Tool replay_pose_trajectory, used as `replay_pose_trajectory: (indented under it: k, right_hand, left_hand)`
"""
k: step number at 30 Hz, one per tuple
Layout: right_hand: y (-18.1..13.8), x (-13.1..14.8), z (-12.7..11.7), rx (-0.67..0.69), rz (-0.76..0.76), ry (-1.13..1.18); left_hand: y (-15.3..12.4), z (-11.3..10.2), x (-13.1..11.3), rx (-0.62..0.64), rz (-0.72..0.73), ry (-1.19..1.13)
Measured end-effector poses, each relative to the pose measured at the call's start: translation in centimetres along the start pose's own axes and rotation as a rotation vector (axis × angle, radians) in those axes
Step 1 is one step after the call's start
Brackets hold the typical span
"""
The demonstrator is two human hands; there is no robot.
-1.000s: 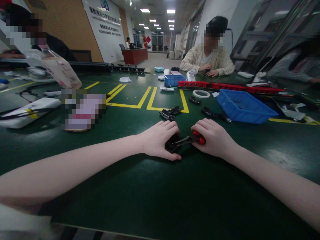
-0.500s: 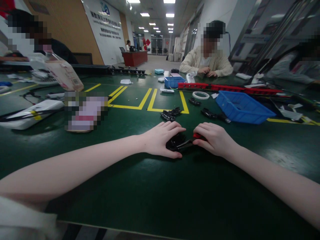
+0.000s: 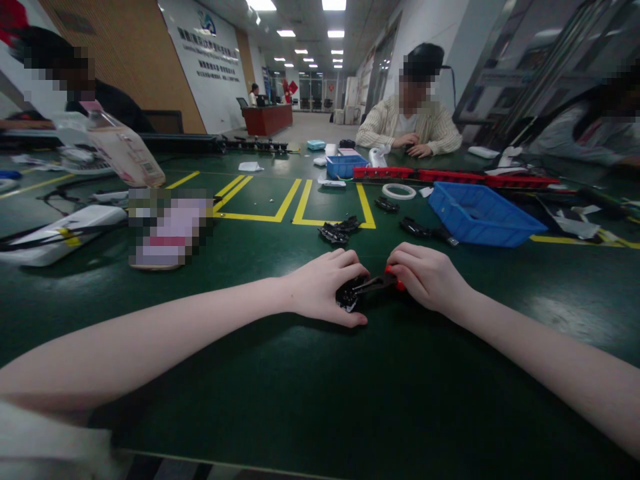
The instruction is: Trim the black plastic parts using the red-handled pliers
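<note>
Steadying the black part (image 3: 349, 299) as the red-handled pliers (image 3: 373, 285) reached it

From the head view, the one camera worn, with the black part as the middle of the dial: the left hand (image 3: 327, 287) lay at nine o'clock, grasping the part low over the green table (image 3: 360, 400), its fingers along the top and its thumb along the bottom. The right hand (image 3: 427, 277) sat between two and three o'clock, clasped around the handles of the pliers, whose nose pointed back toward nine and overlapped the part. Whether the jaws had bitten on it could not be told; the dark surfaces ran together.

Doing this well seemed to call for a firm, quiet left grip, with the part backed by the table and the thumb well clear of the nose. A squeeze from the right hand probably worked best in line with the contact, without twisting, since a sideways wrench could have slipped the tool or cracked a thin edge.

Around them, a cluster of black pieces (image 3: 336, 233) rested at twelve o'clock, a roll of tape (image 3: 399, 197) at one, and a blue bin (image 3: 483, 230) at two, none touching the hands.
</note>
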State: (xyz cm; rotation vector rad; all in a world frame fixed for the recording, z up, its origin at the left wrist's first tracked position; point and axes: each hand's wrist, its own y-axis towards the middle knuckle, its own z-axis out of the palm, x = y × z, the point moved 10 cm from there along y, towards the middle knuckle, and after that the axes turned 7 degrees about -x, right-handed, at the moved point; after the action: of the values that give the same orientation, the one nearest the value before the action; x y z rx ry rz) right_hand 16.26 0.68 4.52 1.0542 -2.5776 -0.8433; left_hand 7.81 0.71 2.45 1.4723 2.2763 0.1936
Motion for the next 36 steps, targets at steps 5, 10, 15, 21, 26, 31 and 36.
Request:
replay_pose_trajectory:
  k: [5,10,15,21,26,31,36]
  right_hand:
    - [0.1,0.1,0.0,0.007,-0.005,0.003]
    - [0.0,0.2,0.2,0.020,-0.014,-0.002]
    - [0.1,0.2,0.4,0.034,-0.011,-0.024]
    - [0.1,0.1,0.4,0.048,-0.003,-0.045]
    - [0.2,0.3,0.3,0.035,-0.007,-0.040]
    - [0.2,0.5,0.0,0.001,-0.023,-0.052]
    - [0.0,0.4,-0.6,-0.031,-0.036,-0.082]
  left_hand:
    - [0.1,0.2,-0.3,-0.014,-0.038,0.054]
    - [0.0,0.1,-0.2,-0.012,-0.041,0.081]
    - [-0.1,0.1,0.3,-0.007,-0.093,0.146]
    - [-0.1,-0.2,0.3,-0.010,-0.102,0.189]
    - [0.0,-0.3,0.2,-0.008,-0.100,0.197]
    - [-0.1,-0.1,0.4,0.013,-0.145,0.160]
    - [-0.1,0.3,0.7,0.047,-0.249,0.043]
